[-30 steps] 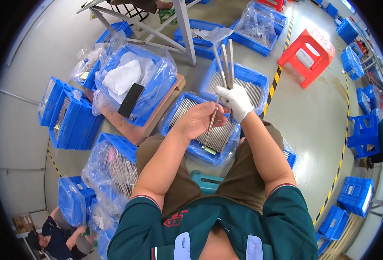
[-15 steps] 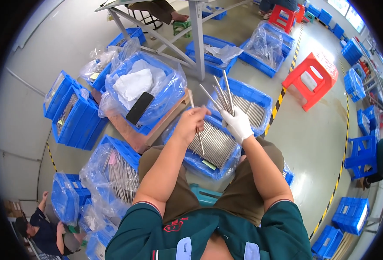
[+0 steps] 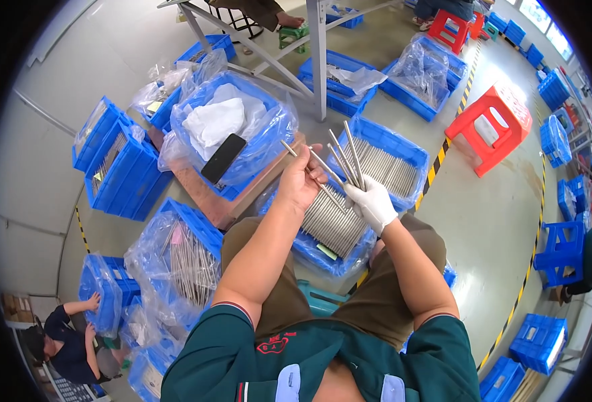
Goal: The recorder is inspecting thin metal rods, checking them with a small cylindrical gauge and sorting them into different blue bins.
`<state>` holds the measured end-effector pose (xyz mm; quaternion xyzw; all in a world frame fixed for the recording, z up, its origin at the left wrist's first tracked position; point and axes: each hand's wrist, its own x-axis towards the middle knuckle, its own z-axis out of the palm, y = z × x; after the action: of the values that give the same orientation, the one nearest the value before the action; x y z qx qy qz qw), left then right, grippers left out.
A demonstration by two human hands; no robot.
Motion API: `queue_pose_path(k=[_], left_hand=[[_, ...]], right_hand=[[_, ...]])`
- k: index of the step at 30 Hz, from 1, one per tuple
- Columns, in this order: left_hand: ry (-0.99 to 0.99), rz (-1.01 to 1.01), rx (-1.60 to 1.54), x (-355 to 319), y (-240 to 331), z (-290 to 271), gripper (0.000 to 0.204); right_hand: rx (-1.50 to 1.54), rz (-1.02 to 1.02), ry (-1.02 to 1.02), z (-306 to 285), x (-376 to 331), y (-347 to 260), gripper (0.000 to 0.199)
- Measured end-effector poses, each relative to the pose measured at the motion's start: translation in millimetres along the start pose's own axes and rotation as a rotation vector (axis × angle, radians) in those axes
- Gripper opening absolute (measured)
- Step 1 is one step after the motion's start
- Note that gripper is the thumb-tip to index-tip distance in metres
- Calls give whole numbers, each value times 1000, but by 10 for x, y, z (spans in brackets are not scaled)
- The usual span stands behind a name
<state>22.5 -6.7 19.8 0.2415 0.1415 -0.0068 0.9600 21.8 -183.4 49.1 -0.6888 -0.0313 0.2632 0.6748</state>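
- Silvery metal rods (image 3: pixel 354 154), slim, straight and smooth, fan upward from the right hand (image 3: pixel 374 204), closed around their lower ends in a white glove.
- Bare and half curled, the left hand (image 3: pixel 301 179) holds a single rod (image 3: pixel 333 199) between thumb and fingers, its lower end slanting toward the glove.
- Both forearms reach forward, hands near each other above a plastic-lined blue crate (image 3: pixel 341 268) of tightly ranked rods.
- Just beyond, a second blue crate (image 3: pixel 391 139) holds more in rows.

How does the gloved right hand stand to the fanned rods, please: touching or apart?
Touching: the head view shows the gloved right hand gripping the fanned metal rods near their lower ends.
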Motion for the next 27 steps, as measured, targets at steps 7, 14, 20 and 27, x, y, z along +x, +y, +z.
queue_pose_path(k=[7, 14, 20, 27], left_hand=[[-85, -115, 85, -77, -341, 47, 38], [-155, -163, 125, -129, -296, 102, 29], [-51, 11, 312, -262, -521, 207, 23], [-130, -173, 349, -252, -316, 122, 25]], right_hand=[[167, -75, 35, 59, 14, -103, 13], [278, -44, 0, 11, -19, -163, 14], [305, -12, 44, 30, 27, -77, 17], [140, -97, 143, -149, 203, -101, 17]])
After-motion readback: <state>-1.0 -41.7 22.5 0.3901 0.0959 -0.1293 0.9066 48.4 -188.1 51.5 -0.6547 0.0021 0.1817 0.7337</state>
